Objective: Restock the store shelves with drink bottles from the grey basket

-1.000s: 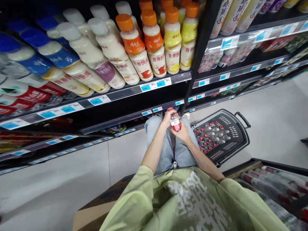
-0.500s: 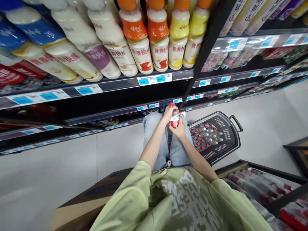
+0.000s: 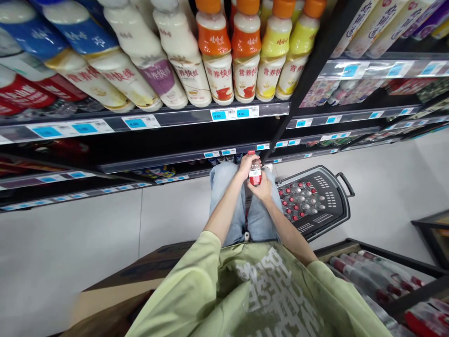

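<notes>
A small clear plastic bottle [image 3: 255,176] with a red cap and a red-and-white label is held over my knees. My left hand [image 3: 246,164] is closed around its upper part, just under the cap. From below and the right, my right hand [image 3: 264,188] grips the lower part of the same bottle. To the right of my legs stands a black shopping basket [image 3: 328,213] with several clear bottles [image 3: 298,199] inside, some red-capped and some white-capped.
Ahead, a dark shelf unit [image 3: 175,122] carries several large drink bottles [image 3: 217,70] on its upper level, with price tags [image 3: 224,113] along the edge. Behind on the right is a rack of bottles [image 3: 368,274]. A wooden surface [image 3: 140,276] lies at my left side.
The head view has shifted slightly, so the shelf bottles sit further right in the picture. Both hands stay on the bottle, nearly in the same place.
</notes>
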Tool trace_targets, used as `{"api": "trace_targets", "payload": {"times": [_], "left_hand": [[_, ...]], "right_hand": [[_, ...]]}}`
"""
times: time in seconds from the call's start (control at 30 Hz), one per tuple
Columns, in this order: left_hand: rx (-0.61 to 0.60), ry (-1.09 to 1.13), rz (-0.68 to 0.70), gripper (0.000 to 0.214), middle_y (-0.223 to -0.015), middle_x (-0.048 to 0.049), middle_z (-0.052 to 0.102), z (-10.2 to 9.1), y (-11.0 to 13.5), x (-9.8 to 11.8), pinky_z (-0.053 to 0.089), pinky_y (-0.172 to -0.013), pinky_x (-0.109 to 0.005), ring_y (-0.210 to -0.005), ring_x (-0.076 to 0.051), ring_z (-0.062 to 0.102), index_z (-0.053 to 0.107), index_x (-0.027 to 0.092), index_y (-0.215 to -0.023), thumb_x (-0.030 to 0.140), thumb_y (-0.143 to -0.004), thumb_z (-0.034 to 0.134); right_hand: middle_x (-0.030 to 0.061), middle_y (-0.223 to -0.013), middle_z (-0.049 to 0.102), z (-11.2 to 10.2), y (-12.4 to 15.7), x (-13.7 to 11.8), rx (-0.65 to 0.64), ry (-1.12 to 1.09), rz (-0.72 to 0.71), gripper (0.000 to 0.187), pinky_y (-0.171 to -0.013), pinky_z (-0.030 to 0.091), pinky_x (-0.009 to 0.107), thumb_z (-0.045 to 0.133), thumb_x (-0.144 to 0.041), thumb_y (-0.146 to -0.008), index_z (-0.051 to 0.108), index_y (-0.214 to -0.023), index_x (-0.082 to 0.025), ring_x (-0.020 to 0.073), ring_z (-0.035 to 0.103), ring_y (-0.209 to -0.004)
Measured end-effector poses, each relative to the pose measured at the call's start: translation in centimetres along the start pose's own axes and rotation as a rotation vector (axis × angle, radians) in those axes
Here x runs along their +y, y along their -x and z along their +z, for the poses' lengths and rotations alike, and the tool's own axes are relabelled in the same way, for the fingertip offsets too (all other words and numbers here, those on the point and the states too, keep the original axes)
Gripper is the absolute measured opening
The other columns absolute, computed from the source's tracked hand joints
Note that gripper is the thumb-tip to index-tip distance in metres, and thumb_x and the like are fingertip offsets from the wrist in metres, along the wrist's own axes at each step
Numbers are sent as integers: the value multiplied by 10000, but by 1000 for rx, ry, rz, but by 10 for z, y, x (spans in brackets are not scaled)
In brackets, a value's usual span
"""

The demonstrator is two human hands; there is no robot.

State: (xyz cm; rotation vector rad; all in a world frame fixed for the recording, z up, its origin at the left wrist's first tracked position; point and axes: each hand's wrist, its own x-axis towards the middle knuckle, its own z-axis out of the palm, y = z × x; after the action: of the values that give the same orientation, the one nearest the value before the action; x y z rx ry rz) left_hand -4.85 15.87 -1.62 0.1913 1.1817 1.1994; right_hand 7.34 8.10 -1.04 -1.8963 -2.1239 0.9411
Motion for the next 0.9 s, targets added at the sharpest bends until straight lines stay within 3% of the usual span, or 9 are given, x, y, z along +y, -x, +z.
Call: {"api": "trace_targets", "payload": {"times": [0.9], "left_hand": [[-5, 3, 0, 310, -657, -47, 723, -3, 0, 1, 535, -586, -314, -568, -195, 689, 631, 192, -799, 263, -651, 894]], "right_hand": [[194, -1305, 759, 8, -3, 6, 12, 61, -31, 666, -1106, 545, 439, 684, -498, -966, 528, -1492, -121, 367, 716, -1252]]}}
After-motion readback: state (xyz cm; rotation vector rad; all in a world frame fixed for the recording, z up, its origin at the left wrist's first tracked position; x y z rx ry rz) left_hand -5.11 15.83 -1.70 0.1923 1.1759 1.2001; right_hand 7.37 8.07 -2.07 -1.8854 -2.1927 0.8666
